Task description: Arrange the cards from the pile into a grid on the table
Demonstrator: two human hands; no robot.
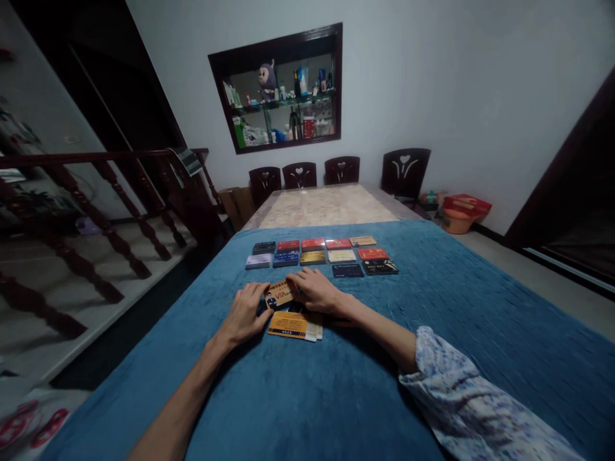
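Note:
An orange VIP card (pixel 279 295) is held at its two ends, tilted above the cloth. My left hand (pixel 246 314) grips its left end between thumb and fingers. At the other end my right hand (pixel 314 291) has its fingers curled round the card's right edge. Just below lies a yellow-orange card (pixel 288 325) on top of a few pale cards (pixel 314 327). Something dark under the VIP card is mostly hidden. Beyond my hands, small stacks of cards stand in rows, among them a gold stack (pixel 312 257), a blue stack (pixel 286 258) and a black stack (pixel 380 266).
A blue cloth (pixel 432 358) covers the near part of the table, with the marble top (pixel 331 205) showing beyond. Dark chairs (pixel 406 169) stand around the far end. A wooden railing (pixel 103 224) runs along the left. An orange bucket (pixel 456 221) sits on the floor at right.

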